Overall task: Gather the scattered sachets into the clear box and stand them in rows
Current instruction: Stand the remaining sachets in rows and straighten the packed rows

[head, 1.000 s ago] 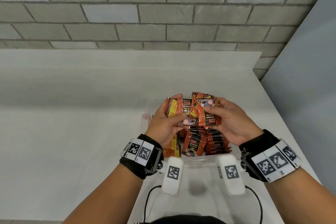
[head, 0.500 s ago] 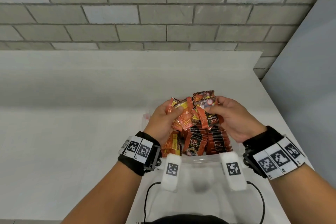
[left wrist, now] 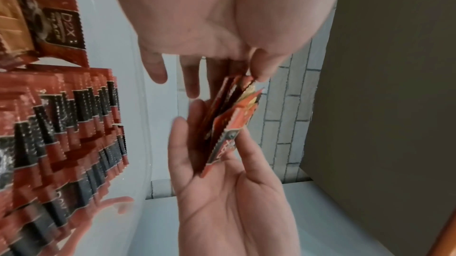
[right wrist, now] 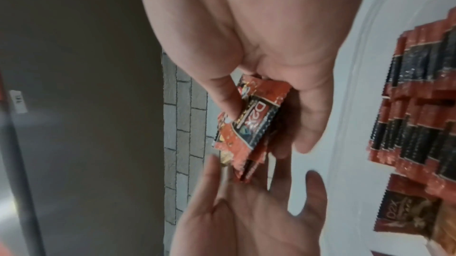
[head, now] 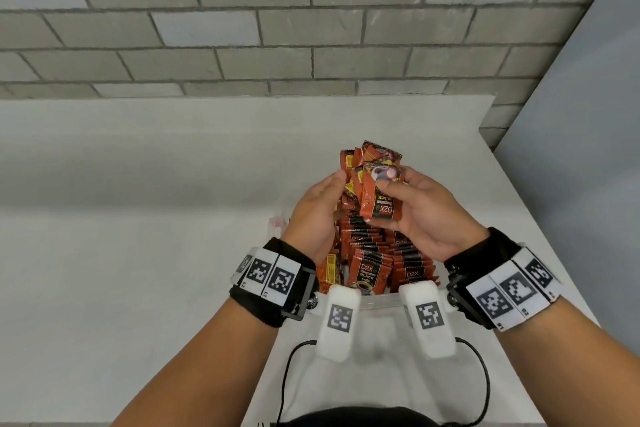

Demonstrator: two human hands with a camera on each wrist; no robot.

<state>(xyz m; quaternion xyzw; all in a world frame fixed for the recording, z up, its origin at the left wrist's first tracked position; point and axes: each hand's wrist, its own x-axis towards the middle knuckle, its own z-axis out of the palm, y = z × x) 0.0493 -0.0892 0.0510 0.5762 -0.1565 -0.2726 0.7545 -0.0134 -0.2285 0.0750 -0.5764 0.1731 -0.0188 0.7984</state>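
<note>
On a white table (head: 138,253) by a brick wall (head: 311,28), the right hand (head: 426,215) pinches a sachet bundle (head: 375,191), the left hand's (head: 311,215) straight fingers steadying it at 9 o'clock.

Soft, even light fills the head view, with a broad dim band of shadow across the far tabletop (head: 138,166), brick lines bowing toward the edges, and both wrist views smeared by blur, the near palms washed pale.

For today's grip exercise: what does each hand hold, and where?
Right hand pinches a bunch of sachets across their faces, thumb in front; left hand steadies its side.
</note>
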